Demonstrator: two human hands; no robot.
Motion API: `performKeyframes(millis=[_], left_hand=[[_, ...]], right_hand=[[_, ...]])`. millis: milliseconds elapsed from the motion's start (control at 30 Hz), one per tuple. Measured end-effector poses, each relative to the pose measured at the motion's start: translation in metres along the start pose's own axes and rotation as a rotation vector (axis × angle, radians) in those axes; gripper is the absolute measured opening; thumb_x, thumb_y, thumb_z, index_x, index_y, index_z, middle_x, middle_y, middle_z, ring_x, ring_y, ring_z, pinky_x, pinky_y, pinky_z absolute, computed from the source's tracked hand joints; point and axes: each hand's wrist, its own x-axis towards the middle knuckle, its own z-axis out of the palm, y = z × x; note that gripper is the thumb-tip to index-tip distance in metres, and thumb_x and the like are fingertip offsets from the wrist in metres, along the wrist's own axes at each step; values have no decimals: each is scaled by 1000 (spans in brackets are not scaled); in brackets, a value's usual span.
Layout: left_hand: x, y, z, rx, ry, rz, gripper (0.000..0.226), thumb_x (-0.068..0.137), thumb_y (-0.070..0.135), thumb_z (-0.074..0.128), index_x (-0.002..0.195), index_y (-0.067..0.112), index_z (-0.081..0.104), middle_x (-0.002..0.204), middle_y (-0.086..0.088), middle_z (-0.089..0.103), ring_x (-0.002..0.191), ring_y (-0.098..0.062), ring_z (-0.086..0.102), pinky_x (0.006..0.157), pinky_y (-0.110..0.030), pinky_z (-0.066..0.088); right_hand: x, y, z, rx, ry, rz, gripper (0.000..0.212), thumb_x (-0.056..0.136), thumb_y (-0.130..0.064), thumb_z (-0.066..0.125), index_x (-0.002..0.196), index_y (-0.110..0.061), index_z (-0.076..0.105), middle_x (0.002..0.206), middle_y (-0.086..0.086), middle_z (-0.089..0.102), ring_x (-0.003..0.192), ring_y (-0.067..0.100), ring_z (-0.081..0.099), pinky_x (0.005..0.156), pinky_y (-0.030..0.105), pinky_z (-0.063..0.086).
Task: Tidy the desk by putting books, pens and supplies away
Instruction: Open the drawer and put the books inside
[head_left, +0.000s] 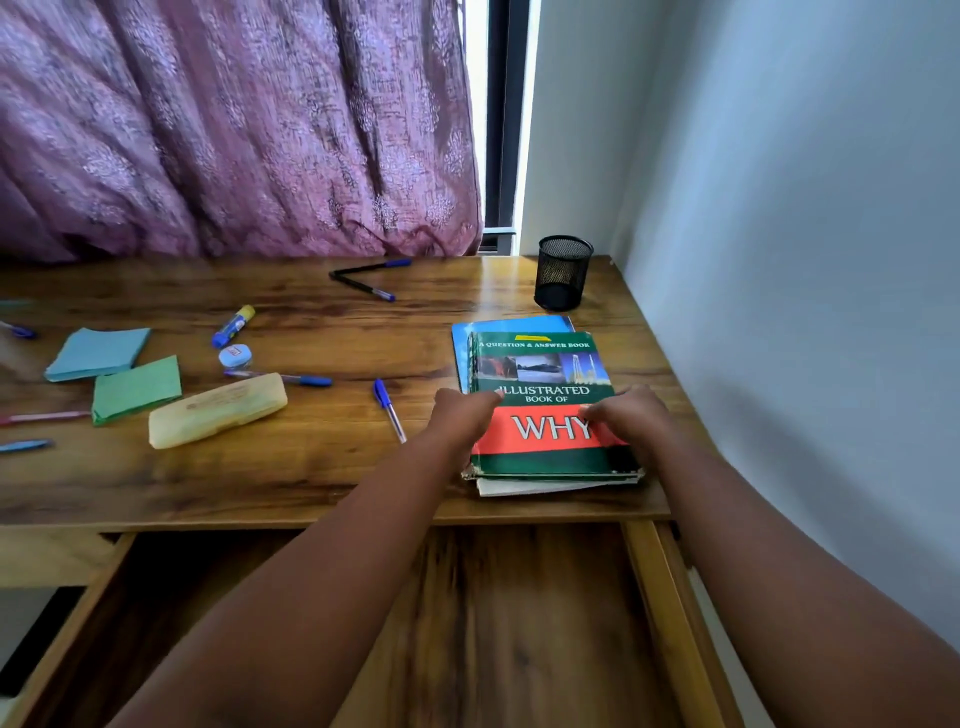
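A green and red book (545, 374) titled "Illustrated Book of Why" lies on top of a blue book (511, 326) and a white one at the desk's right front. My left hand (462, 413) rests on the top book's left edge, my right hand (631, 415) on its right side; both press on the cover with fingers curled. Loose pens lie about: one blue-capped pen (388, 409) just left of the stack, another (283, 378) further left, two black pens (363, 278) at the back. A black mesh pen cup (562, 273) stands behind the books.
On the left are a yellow pencil case (218, 410), green (136, 388) and blue (97, 353) sticky-note pads, a glue stick (234, 326), a small round blue tape case (235, 356). An open drawer (467, 623) extends below the desk edge. Wall right, purple curtain behind.
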Motion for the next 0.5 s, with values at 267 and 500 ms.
performKeyframes(millis=[267,500], left_hand=[[-37,8,-12,30,-212,-28,20,97,23,47,95,5,57,51,-1,63,38,-12,54,34,-15,37],[-82,9,-28,-148,-507,-146,20,92,19,47,97,6,61,75,-11,70,58,-22,67,63,-30,55]], right_hand=[[-49,-1,-37,223,-401,128,23,90,-31,61,86,-8,59,59,9,70,43,18,64,40,22,51],[-84,16,-72,399,-290,-58,41,89,3,46,57,-10,68,38,-1,59,31,5,53,41,18,42]])
